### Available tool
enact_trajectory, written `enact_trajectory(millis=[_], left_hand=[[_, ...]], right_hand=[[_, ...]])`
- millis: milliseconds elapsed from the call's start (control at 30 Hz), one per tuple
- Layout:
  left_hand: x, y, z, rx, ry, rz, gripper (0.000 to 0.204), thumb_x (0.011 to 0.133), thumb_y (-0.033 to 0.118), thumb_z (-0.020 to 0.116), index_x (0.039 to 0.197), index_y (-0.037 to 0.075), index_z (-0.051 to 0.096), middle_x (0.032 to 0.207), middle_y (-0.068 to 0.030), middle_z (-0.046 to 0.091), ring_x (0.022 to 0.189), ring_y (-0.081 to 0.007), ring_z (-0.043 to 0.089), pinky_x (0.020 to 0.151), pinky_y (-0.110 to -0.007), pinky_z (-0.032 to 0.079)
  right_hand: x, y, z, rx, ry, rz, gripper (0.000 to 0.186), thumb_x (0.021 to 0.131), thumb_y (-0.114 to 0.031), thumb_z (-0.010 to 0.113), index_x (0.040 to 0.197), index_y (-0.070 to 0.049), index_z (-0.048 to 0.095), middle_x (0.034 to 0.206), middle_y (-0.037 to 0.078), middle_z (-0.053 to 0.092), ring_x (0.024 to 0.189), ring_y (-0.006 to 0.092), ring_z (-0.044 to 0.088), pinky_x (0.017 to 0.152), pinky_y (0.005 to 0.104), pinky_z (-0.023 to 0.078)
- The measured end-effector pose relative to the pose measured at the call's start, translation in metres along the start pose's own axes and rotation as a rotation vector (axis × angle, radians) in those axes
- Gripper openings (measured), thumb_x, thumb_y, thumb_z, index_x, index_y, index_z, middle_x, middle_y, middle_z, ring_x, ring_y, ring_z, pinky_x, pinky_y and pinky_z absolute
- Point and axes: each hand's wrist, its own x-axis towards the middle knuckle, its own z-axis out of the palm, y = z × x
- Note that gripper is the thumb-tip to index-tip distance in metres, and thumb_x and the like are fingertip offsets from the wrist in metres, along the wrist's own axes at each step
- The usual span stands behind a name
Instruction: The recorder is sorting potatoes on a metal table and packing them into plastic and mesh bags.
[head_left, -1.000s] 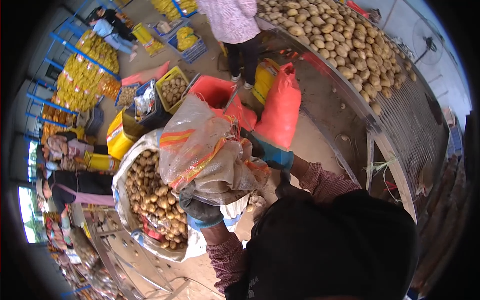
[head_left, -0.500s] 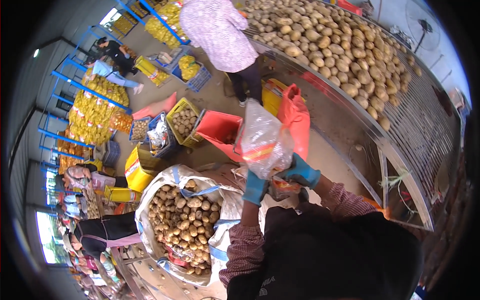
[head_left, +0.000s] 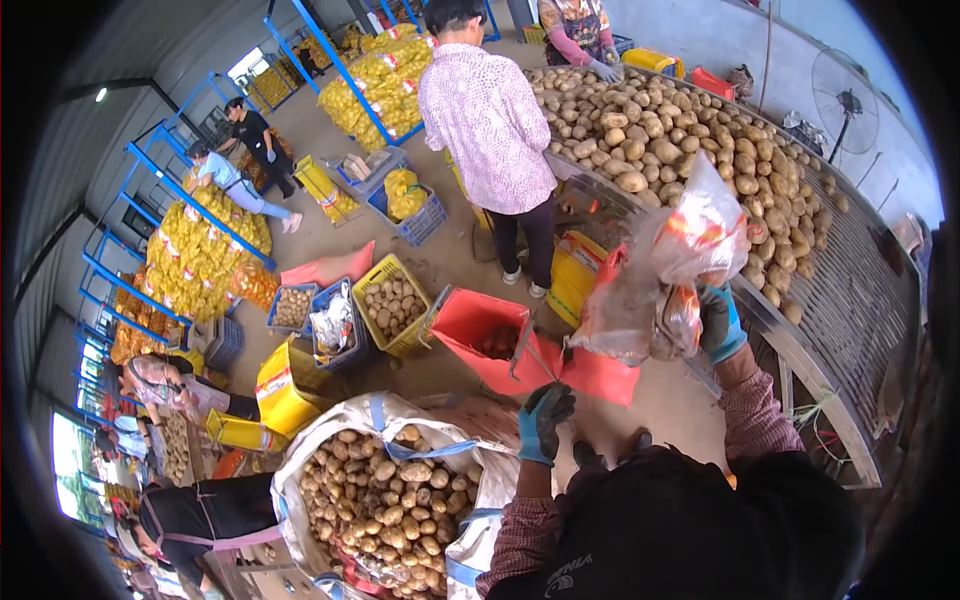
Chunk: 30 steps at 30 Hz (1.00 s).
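Observation:
My right hand [head_left: 715,325], in a blue and black work glove, is raised at the right beside the sorting table. It grips a crumpled clear plastic bag [head_left: 690,240] with red and orange print, which hangs toward the left. My left hand [head_left: 545,418], gloved alike, is curled closed near the red bin [head_left: 475,350]. A thin dark line runs from the bin's side toward its fingers; whether the hand holds it I cannot make out. Below and left stands a large white woven sack [head_left: 300,455] with potatoes [head_left: 390,505] in it. Behind the bag lies a red sack [head_left: 605,378].
A slatted metal table [head_left: 860,300] heaped with potatoes [head_left: 640,140] curves along the right. One person [head_left: 490,130] in a patterned shirt stands ahead with their back turned. A yellow crate [head_left: 390,268] of potatoes, a yellow bin [head_left: 285,385] and blue crates stand left. Several others work farther off.
My hands have moved apart. The right has carried the plastic bag up and right; the left has let go of it and dropped lower. The person ahead shows more fully.

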Motion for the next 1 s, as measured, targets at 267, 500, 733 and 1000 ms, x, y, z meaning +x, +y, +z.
enact_trajectory(millis=[267, 500, 733, 1000], left_hand=[[0.073, -0.06, 0.026, -0.431, -0.072, -0.325, 0.043, 0.101, 0.039, 0.058, 0.138, 0.017, 0.056, 0.142, -0.0131, 0.056, 0.133, -0.0403, 0.052, 0.108, -0.068, 0.045], [0.123, -0.036, 0.115, -0.838, -0.666, -0.1, 0.06, 0.106, 0.051, 0.046, 0.157, 0.021, 0.043, 0.167, -0.0123, 0.034, 0.15, -0.0399, 0.037, 0.12, -0.073, 0.023], [0.15, -0.017, 0.165, -0.625, -0.3, -0.107, 0.061, 0.107, 0.048, 0.045, 0.155, 0.011, 0.046, 0.161, -0.0128, 0.044, 0.146, -0.0352, 0.042, 0.123, -0.052, 0.031], [0.166, 0.005, 0.229, 0.742, -0.278, 0.541, 0.042, 0.1, 0.024, 0.064, 0.136, 0.002, 0.063, 0.137, -0.016, 0.063, 0.12, -0.0353, 0.061, 0.106, -0.046, 0.046]], right_hand=[[0.05, -0.032, 0.032, 0.581, -0.383, 0.019, 0.044, 0.094, -0.019, 0.059, 0.134, -0.001, 0.06, 0.127, 0.016, 0.069, 0.117, 0.0304, 0.068, 0.108, 0.046, 0.053], [0.069, -0.044, -0.001, 0.448, -0.04, 0.054, 0.029, 0.1, -0.011, 0.06, 0.127, 0.001, 0.063, 0.115, 0.013, 0.073, 0.101, 0.0249, 0.074, 0.091, 0.0413, 0.061], [0.081, -0.049, -0.069, 0.119, 0.245, -0.074, 0.046, 0.088, 0.009, 0.071, 0.131, -0.001, 0.06, 0.114, 0.01, 0.073, 0.096, 0.0214, 0.073, 0.084, 0.0365, 0.063], [0.098, -0.012, -0.08, -0.325, 0.279, -0.093, 0.062, 0.085, 0.002, 0.073, 0.144, -0.004, 0.051, 0.114, 0.002, 0.07, 0.09, 0.0105, 0.065, 0.075, 0.0276, 0.055]])
